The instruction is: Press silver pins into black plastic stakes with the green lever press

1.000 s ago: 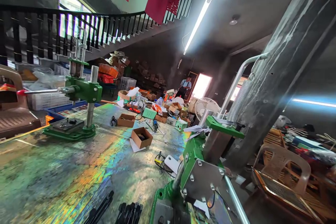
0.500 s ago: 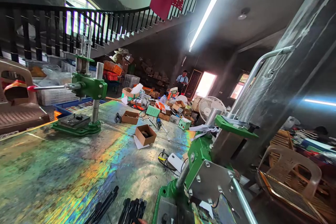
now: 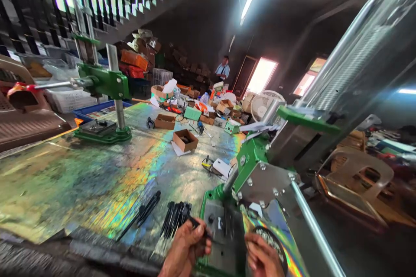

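Black rod [image 3: 196,223] looks light and stiff, and we're pinching it near one end between our left hand's fingers [image 3: 191,242] above the green press's steel plate [image 3: 224,233]; our right hand [image 3: 263,259] is curling beside a dark disc [image 3: 271,242], its hold unclear, while a cardboard box [image 3: 185,140] is holding dark bits up the bench [image 3: 65,190]

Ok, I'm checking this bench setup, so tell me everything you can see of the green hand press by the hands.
The green hand press has a green-painted frame with a bolted steel side plate, a flat steel base plate and a green top plate. A silver tube runs to the lower right, and a coil spring rises at upper right. It stands upright on the iridescent bench top. The left hand holds a black pin above the base plate; the right hand is beside it.
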`<state>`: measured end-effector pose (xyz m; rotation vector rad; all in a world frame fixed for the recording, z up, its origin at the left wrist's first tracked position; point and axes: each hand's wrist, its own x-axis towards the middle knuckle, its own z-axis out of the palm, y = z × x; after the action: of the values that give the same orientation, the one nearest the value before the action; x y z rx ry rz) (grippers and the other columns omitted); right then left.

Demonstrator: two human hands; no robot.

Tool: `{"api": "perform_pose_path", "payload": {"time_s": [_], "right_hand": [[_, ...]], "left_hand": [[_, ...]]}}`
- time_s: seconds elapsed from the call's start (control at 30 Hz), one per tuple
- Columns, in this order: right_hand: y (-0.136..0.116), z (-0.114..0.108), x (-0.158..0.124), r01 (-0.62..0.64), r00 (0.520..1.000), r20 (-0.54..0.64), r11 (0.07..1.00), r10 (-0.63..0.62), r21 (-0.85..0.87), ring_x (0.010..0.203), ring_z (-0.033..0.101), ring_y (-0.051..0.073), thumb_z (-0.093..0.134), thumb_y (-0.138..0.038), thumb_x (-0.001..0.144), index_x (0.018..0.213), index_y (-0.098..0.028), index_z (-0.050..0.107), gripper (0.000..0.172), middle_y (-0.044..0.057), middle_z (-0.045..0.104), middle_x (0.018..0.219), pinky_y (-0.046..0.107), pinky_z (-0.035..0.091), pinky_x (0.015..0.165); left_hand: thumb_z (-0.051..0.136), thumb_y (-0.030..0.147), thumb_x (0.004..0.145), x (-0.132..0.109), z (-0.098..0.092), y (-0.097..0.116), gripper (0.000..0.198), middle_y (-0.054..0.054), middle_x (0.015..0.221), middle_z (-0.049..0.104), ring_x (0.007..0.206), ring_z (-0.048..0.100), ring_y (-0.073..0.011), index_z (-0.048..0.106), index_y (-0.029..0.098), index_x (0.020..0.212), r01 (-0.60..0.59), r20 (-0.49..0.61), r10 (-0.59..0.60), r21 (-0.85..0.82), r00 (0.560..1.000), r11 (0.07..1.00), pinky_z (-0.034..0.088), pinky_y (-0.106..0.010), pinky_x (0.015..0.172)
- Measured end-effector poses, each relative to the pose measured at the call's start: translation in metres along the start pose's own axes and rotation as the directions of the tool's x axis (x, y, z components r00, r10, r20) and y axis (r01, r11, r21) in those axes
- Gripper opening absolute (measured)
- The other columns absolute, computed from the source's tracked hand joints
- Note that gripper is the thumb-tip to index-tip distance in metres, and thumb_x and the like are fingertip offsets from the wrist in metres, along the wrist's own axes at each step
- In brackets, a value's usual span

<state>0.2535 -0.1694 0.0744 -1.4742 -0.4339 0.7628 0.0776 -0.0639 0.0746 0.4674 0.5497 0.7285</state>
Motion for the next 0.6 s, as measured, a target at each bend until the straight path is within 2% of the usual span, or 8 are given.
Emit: {"api": "perform_pose_path", "payload": {"time_s": [0.03, 0.1, 0.17, 0.27, 0.4, 0.6], "right_hand": [[0.0, 0.009, -0.006, -0.039, 0.994, 0.103, 0.995, 0.03, 0.087, 0.049, 0.036, 0.01, 0.08, -0.039, 0.053, 0.073, -0.017, 0.071, 0.031, 0.001, 0.043, 0.058, 0.023, 0.031, 0.043], [-0.005, 0.028, -0.018, -0.078, 0.984, 0.171, 0.977, 0.044, 0.198, 0.051, 0.032, 0.007, 0.08, -0.035, 0.057, 0.076, -0.015, 0.071, 0.029, 0.001, 0.046, 0.064, 0.021, 0.028, 0.044], [-0.013, 0.045, -0.029, -0.109, 0.973, 0.222, 0.967, 0.056, 0.231, 0.051, 0.032, 0.007, 0.079, -0.033, 0.06, 0.076, -0.015, 0.071, 0.026, 0.0, 0.044, 0.061, 0.02, 0.027, 0.045], [-0.022, 0.062, -0.04, -0.122, 0.965, 0.255, 0.961, 0.057, 0.247, 0.053, 0.034, 0.007, 0.078, -0.031, 0.06, 0.08, -0.016, 0.071, 0.026, 0.002, 0.051, 0.069, 0.018, 0.027, 0.044], [-0.025, 0.07, -0.046, -0.148, 0.963, 0.257, 0.955, 0.08, 0.257, 0.053, 0.038, 0.006, 0.078, -0.028, 0.06, 0.081, -0.017, 0.069, 0.025, 0.002, 0.053, 0.071, 0.017, 0.027, 0.043], [-0.024, 0.074, -0.046, -0.157, 0.962, 0.26, 0.956, 0.09, 0.247, 0.056, 0.045, 0.007, 0.078, -0.027, 0.061, 0.082, -0.016, 0.068, 0.026, 0.001, 0.053, 0.069, 0.015, 0.028, 0.043]], "left_hand": [[0.079, 0.032, 0.063, -0.003, 0.004, 0.002, 0.037, -0.003, 0.076, 0.063, 0.06, 0.059, -0.0121, 0.053, 0.013, 0.082, 0.018, 0.018, -0.018, 0.0, 1.0, 1.0, 0.047, -0.024, 0.058], [0.08, 0.028, 0.061, -0.008, 0.009, 0.005, 0.037, -0.003, 0.075, 0.063, 0.059, 0.059, -0.0127, 0.053, 0.013, 0.08, 0.048, 0.007, -0.048, -0.012, 0.999, 0.999, 0.048, -0.023, 0.055], [0.079, 0.024, 0.062, -0.01, 0.012, 0.006, 0.034, -0.004, 0.074, 0.063, 0.059, 0.06, -0.0125, 0.053, 0.012, 0.081, 0.075, -0.004, -0.076, -0.05, 0.997, 0.996, 0.049, -0.022, 0.055], [0.071, 0.014, 0.069, -0.013, 0.015, 0.005, 0.02, -0.004, 0.073, 0.063, 0.058, 0.06, -0.0115, 0.055, 0.01, 0.08, 0.122, -0.035, -0.127, -0.129, 0.991, 0.984, 0.051, -0.02, 0.053], [0.059, 0.006, 0.077, -0.015, 0.017, 0.003, 0.004, -0.004, 0.069, 0.062, 0.055, 0.06, -0.0107, 0.056, 0.008, 0.079, 0.175, -0.07, -0.194, -0.213, 0.978, 0.961, 0.051, -0.019, 0.052], [0.056, 0.006, 0.079, -0.015, 0.014, -0.002, 0.002, -0.005, 0.07, 0.062, 0.056, 0.061, -0.0108, 0.056, 0.007, 0.079, 0.195, -0.015, -0.206, -0.26, 0.979, 0.946, 0.051, -0.019, 0.051]]}}
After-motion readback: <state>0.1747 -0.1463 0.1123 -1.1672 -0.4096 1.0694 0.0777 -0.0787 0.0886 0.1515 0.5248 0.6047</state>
